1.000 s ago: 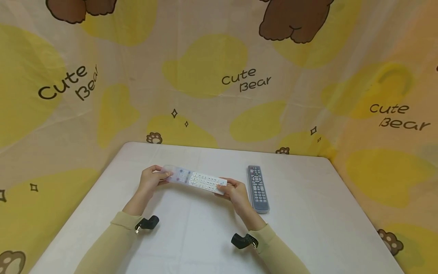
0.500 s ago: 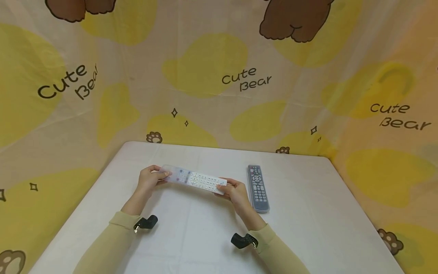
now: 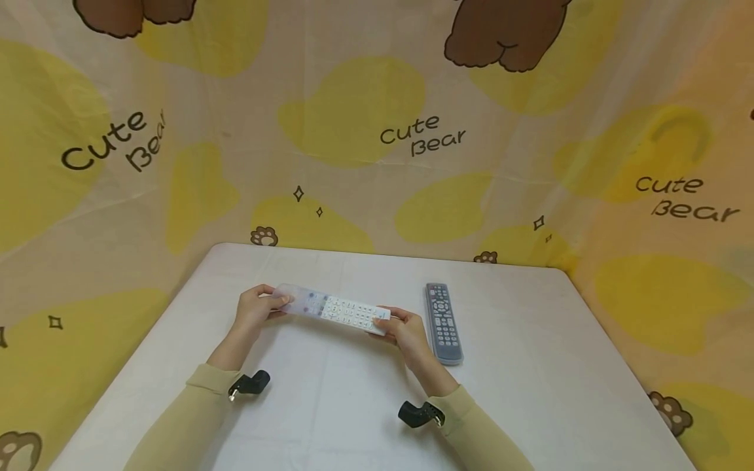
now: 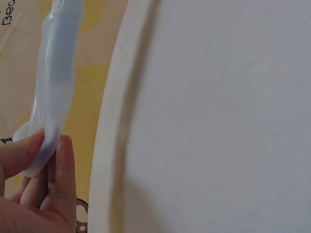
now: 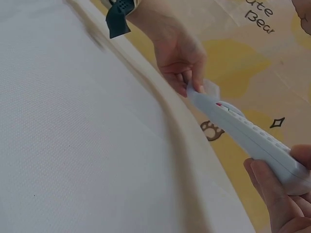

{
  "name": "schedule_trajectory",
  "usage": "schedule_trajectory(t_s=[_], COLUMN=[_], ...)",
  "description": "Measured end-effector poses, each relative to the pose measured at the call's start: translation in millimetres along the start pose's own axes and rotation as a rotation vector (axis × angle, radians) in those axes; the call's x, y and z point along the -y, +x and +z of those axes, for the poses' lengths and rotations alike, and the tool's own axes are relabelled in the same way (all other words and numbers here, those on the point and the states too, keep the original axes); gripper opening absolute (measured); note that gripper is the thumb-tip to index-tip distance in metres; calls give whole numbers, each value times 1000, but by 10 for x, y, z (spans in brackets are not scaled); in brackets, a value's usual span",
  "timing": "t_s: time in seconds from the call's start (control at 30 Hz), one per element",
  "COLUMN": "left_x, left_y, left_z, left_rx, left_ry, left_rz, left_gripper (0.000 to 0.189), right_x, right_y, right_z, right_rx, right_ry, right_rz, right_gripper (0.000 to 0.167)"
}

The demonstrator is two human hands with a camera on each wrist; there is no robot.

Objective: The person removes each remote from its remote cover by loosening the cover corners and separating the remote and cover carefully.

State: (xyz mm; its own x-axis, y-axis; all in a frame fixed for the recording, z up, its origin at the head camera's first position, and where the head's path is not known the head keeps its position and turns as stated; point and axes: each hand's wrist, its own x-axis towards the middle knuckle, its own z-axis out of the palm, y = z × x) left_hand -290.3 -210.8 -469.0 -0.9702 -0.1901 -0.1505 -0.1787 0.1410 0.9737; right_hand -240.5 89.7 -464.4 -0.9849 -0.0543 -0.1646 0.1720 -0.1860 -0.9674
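A white remote control (image 3: 353, 313) with pale buttons is held above the table, its left part inside a translucent silicone cover (image 3: 306, 301). My left hand (image 3: 254, 308) pinches the cover's left end between thumb and fingers. In the left wrist view, that end of the cover (image 4: 53, 92) looks soft and bent, reaching past the remote. My right hand (image 3: 406, 332) grips the bare right end of the remote, thumb on the button side. The right wrist view has the remote's side (image 5: 257, 145) edge-on, with the left hand (image 5: 182, 56) beyond it.
A dark grey remote (image 3: 444, 324) in a clear cover lies on the white table (image 3: 530, 392), just right of my right hand. A patterned cloth (image 3: 353, 118) hangs behind the table. Black wrist cameras (image 3: 250, 384) sit at both cuffs.
My left hand has shifted slightly left, and the cover has moved with it. A little more of the white remote shows outside the cover. The right hand stays nearly in place.
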Motion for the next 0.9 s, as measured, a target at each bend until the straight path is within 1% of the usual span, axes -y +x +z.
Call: schedule_trajectory(t_s=[0.23, 0.5, 0.73, 0.9], left_x=[14, 11, 10, 10], left_y=[8, 15, 8, 1], left_z=[-13, -40, -57, -67], left_rx=[4, 3, -2, -9], left_ry=[-7, -7, -23, -38], left_rz=[4, 16, 3, 1], left_gripper=[27, 27, 27, 27], right_x=[5, 18, 24, 195], right_y=[-6, -12, -19, -177], right_z=[-12, -25, -30, 16], right_rx=[-2, 23, 26, 40], right_ry=[-4, -8, -18, -35], right_rz=[6, -4, 2, 13], right_gripper=[39, 41, 40, 40])
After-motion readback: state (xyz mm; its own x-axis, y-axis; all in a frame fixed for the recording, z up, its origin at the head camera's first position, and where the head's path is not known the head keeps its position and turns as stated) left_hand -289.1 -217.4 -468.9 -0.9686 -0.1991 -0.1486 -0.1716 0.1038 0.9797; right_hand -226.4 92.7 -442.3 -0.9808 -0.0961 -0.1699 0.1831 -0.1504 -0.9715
